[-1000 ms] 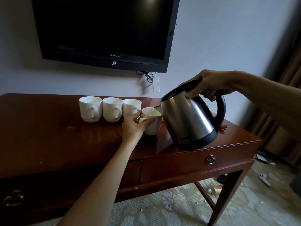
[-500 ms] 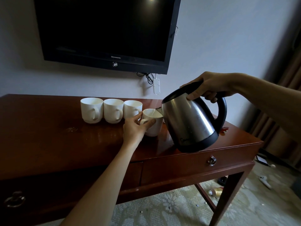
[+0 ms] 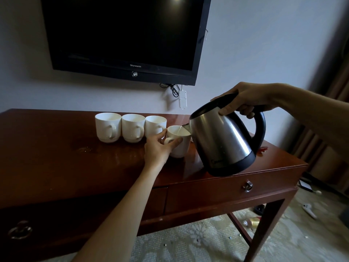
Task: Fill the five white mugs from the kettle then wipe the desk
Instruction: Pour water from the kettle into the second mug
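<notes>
Your right grip [image 3: 243, 100] curls round the handle of the tilted kettle [image 3: 221, 140], its spout over the fourth mug [image 3: 180, 146]. Your left grip [image 3: 157, 150] pinches that mug by its handle on the counter [image 3: 56, 157]. Three mugs [image 3: 130, 127] stand touching, just left.

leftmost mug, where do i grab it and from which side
Take the leftmost mug by its handle, which faces the front edge of the desk, so come in from the front. Its right side nearly touches the next mug, leaving no finger room there, while its left side is free for a steadying thumb.
</notes>
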A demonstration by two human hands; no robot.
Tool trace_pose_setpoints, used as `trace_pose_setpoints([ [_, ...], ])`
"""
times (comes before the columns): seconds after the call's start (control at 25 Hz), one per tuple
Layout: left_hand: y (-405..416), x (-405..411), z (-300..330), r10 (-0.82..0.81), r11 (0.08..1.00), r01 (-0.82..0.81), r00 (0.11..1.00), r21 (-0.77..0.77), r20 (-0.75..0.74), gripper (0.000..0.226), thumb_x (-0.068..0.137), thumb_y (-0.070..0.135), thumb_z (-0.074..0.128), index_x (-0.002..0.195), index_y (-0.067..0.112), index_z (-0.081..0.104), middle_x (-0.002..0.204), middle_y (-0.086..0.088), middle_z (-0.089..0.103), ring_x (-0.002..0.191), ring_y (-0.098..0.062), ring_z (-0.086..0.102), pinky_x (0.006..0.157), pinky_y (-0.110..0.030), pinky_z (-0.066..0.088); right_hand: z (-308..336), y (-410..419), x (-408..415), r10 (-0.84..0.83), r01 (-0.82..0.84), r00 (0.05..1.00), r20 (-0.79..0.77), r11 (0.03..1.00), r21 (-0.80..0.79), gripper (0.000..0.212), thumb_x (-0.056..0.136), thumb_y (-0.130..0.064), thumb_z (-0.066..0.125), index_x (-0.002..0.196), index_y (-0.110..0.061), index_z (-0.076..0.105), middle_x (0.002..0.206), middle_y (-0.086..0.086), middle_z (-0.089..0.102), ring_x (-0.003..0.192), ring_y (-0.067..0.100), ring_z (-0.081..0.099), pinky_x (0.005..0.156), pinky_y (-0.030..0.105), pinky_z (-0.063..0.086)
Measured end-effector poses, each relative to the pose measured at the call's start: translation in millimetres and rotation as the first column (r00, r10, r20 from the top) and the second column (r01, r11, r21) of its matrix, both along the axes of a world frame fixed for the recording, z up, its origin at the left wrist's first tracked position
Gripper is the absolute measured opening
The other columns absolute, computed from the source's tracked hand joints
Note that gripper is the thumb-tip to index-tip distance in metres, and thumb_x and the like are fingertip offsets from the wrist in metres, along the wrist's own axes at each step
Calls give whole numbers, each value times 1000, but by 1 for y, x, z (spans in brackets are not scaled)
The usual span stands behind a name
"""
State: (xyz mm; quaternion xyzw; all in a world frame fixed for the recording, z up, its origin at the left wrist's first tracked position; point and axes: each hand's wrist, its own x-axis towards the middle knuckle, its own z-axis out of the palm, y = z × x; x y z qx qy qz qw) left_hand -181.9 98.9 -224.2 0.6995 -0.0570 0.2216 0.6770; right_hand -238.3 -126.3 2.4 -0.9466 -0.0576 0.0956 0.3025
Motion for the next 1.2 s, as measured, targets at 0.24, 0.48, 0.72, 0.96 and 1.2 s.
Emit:
trace_pose_setpoints([
  [0.24,-1,0,1,-23,999,23,1000,-31,6,72,71,26,93,135,7,65,116,-3,75,84,12,57,79,-7,45,1,2,-2,1,-1,1000,10,1000,5,42,83,-13,81,122,-3,72,50,-4,24,41,10,24,43,23,31],
  [0.48,-1,2,0,-53,996,53,999,-67,3,72,72,21,93,136,6,63,124,-11,72,82,18,54,72,-1,45,2,4,-3,12,-12,1000,13,1000,-6,46,80,-15,82,124,-4,71,50,-4,25,41,10,25,43,21,32],
  [0.72,0,2,-1,-61,996,60,998,-72,-6,71,71,24,93,135,8,65,96,14,72,74,17,58,73,-4,46,2,7,-5,14,-14,1000,26,1000,10,58,69,-20,84,124,-7,73,50,-2,28,42,10,27,42,22,33],
  [0.96,2,0,0,-63,993,61,998,-100,-9,72,70,25,94,134,7,66,114,-9,76,102,-9,71,98,-33,57,0,6,-5,-5,5,999,37,1000,13,38,78,-14,83,115,-9,77,51,-2,27,40,10,26,40,21,32],
  [1.2,2,0,0,-67,992,65,998,-105,-17,73,69,25,94,134,5,65,118,-10,75,106,-11,70,100,-34,56,2,7,-6,-14,14,1000,4,1000,-11,19,82,-13,82,99,-7,77,53,-1,25,40,10,25,40,22,31],
])
